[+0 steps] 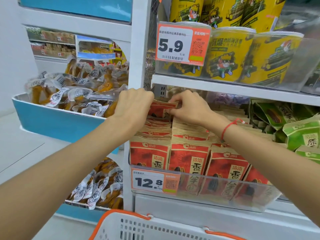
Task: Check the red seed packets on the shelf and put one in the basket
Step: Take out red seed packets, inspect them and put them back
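Both hands reach to the back of a shelf (225, 207) packed with rows of red seed packets (190, 158) standing upright behind a clear front lip. The left hand (134, 105) curls its fingers over the top edge of the rearmost red packet (161, 108), and the right hand (187, 107), with a red string at the wrist, pinches the same packet from the other side. A price tag (152, 181) reading 12.8 sits on the lip. Green packets (301, 134) fill the space to the right. The shelf above holds yellow tubs (230, 54). To the left, a blue bin (57, 122) holds clear-wrapped orange snacks (78, 94). Below, a white basket (138, 227) with orange handles shows only its rim; its contents cannot be seen.
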Motion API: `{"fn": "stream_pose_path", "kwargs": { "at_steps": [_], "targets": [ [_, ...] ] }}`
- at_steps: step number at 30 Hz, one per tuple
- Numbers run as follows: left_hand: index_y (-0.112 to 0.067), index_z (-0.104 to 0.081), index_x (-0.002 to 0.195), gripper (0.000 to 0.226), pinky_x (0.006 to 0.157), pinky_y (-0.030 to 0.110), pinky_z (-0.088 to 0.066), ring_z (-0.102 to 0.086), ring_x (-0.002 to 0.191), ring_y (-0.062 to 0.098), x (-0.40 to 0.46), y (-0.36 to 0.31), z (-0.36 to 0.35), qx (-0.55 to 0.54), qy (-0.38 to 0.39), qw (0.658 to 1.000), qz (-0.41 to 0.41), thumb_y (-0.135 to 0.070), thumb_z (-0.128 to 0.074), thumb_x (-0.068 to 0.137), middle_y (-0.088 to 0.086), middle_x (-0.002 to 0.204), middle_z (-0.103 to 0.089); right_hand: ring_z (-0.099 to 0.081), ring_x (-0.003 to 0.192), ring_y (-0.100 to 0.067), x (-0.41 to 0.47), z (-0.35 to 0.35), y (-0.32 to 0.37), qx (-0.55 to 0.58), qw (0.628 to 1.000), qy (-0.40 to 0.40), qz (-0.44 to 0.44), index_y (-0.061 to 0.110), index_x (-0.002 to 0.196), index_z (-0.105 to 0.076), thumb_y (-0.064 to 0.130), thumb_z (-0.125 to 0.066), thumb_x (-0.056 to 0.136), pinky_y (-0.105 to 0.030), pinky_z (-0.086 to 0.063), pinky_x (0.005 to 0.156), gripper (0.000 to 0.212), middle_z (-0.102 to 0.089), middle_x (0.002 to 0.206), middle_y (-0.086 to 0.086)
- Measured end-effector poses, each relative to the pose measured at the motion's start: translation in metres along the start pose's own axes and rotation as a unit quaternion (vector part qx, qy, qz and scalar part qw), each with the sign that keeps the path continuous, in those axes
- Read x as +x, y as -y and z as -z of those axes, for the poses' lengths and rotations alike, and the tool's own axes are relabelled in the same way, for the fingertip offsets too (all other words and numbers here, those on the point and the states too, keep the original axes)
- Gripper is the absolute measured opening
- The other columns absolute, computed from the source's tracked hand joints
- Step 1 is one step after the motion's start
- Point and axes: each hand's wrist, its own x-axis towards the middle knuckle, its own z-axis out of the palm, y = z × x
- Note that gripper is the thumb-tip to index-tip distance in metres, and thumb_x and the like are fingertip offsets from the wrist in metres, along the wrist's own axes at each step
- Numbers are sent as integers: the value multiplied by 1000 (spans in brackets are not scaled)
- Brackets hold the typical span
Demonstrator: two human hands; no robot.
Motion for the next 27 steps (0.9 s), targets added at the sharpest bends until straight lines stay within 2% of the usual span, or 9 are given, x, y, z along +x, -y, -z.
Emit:
{"fn": "stream_pose_path", "kwargs": {
  "at_steps": [3,6,8,10,13,16,20,24,27],
  "targets": [
    [-20,-61,111,26,64,34,-31,-62,99,32,6,-1,3,36,7,999,-10,-8,-65,88,6,104,-65,-61,102,-25,5,-5,3,-83,996,14,8,26,109,-70,31,-64,90,-37,-44,89,21,-67,99,-1],
    [-19,-58,96,19,61,35,-30,-59,85,31,8,0,6,73,8,997,-28,-4,-64,87,2,79,-56,-61,103,-29,20,-10,9,-146,988,46,10,20,85,-61,21,-58,91,-33,-45,78,7,-62,97,-6],
    [-18,-50,85,23,59,35,-32,-49,71,30,9,-2,12,101,12,993,-58,3,-61,85,1,62,-33,-61,106,-31,27,-12,13,-185,981,55,12,12,99,-59,15,-56,92,-34,-45,78,8,-61,103,-11],
    [-18,-43,82,28,57,34,-29,-54,76,31,8,-5,17,112,12,989,-93,6,-58,84,0,62,-28,-59,109,-32,31,-13,16,-209,976,67,4,4,118,-52,12,-54,93,-35,-45,81,26,-60,110,-14],
    [-18,-39,85,29,59,34,-27,-60,95,32,6,-11,18,102,15,988,-119,6,-56,85,4,83,-52,-59,98,-29,37,-16,12,-186,978,98,-1,12,94,-50,15,-54,92,-32,-42,73,6,-52,89,-6],
    [-13,-52,102,17,68,34,-35,-58,107,30,8,-17,14,128,38,979,-156,0,-52,90,7,113,-60,-56,83,-24,38,-15,-2,-83,987,132,-26,14,80,-52,27,-58,92,-30,-42,68,18,-55,79,-2],
    [4,-30,142,48,112,37,-26,-35,136,30,20,-25,-6,243,107,953,-145,-17,-36,99,17,143,-42,-63,94,-21,34,-16,-16,38,992,92,-75,18,107,-68,38,-66,87,-33,-52,87,29,-70,101,-2],
    [3,-23,148,60,115,37,-24,-32,139,28,25,-29,-8,227,169,951,-129,-23,-42,97,17,148,-36,-62,81,-22,39,-22,-16,-23,994,68,-78,18,80,-69,34,-63,89,-31,-50,76,20,-66,77,-1],
    [-3,-18,151,59,119,37,-13,-31,141,23,26,-26,-3,217,201,945,-141,-21,-38,98,11,153,-32,-63,77,-20,43,-25,-14,-63,991,68,-93,18,85,-70,31,-62,89,-30,-51,75,17,-68,82,-1]
  ]
}}
